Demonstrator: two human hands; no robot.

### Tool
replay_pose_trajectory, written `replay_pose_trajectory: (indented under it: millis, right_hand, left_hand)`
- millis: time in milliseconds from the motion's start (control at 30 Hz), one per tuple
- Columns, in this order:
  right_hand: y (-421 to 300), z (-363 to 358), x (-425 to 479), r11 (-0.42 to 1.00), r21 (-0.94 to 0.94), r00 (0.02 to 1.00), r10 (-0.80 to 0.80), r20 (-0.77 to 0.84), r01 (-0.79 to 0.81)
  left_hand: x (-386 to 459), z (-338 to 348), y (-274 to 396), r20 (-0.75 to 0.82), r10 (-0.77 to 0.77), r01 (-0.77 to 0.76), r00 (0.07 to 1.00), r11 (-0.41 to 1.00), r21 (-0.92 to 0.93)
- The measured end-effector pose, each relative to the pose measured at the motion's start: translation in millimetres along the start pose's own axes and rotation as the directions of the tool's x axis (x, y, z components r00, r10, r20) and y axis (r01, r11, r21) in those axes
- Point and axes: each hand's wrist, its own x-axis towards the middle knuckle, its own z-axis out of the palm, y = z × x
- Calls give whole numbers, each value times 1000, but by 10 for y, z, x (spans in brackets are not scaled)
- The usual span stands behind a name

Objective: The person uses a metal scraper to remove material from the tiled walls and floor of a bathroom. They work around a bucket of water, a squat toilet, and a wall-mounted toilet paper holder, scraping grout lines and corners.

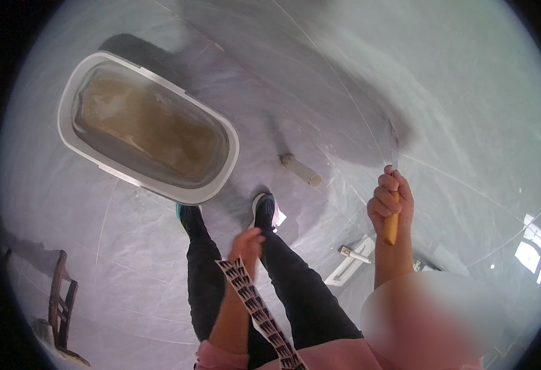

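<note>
My right hand (390, 199) is closed around the wooden handle (391, 229) of a hand tool. A thin metal blade (394, 143) points away from me, seen nearly edge-on, so its exact kind is unclear. My left hand (247, 243) hangs between my legs, slightly blurred, with its fingers partly curled. Nothing shows in it, but its palm is hidden. Ahead and to the left, a white oval-ended plastic tub (226, 138) holds murky brown water (150, 125). A short pale pipe (302, 170) appears to stand on the floor between the tub and my right hand.
Grey marbled tiles (437, 115) cover the floor. A long pale slotted piece (349, 266) lies right of my legs, with a white-handled item (354, 254) on it. Wooden furniture legs (60, 300) stand at lower left. A patterned strip of cloth (261, 310) hangs before my body.
</note>
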Motion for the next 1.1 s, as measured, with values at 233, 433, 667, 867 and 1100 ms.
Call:
replay_pose_trajectory:
  millis: [233, 433, 667, 867, 1100]
  right_hand:
    - [146, -419, 724, 967, 142, 976, 216, -23, -211]
    - [561, -944, 1907, 986, 62, 951, 164, -262, -153]
    - [665, -693, 1432, 974, 131, 979, 174, 106, -187]
    - [991, -732, 2490, 960, 193, 963, 231, -139, -203]
    - [1017, -708, 1985, 976, 129, 984, 167, 69, -175]
  left_hand:
    - [173, 429, -152, 94, 267, -265, 959, 736, 623]
    - [363, 512, 50, 128, 223, -253, 967, 741, 622]
    - [374, 425, 36, 64, 193, -190, 979, 754, 629]
    - [477, 518, 140, 122, 200, -232, 972, 755, 614]
    - [458, 405, 209, 50, 141, -143, 989, 787, 600]
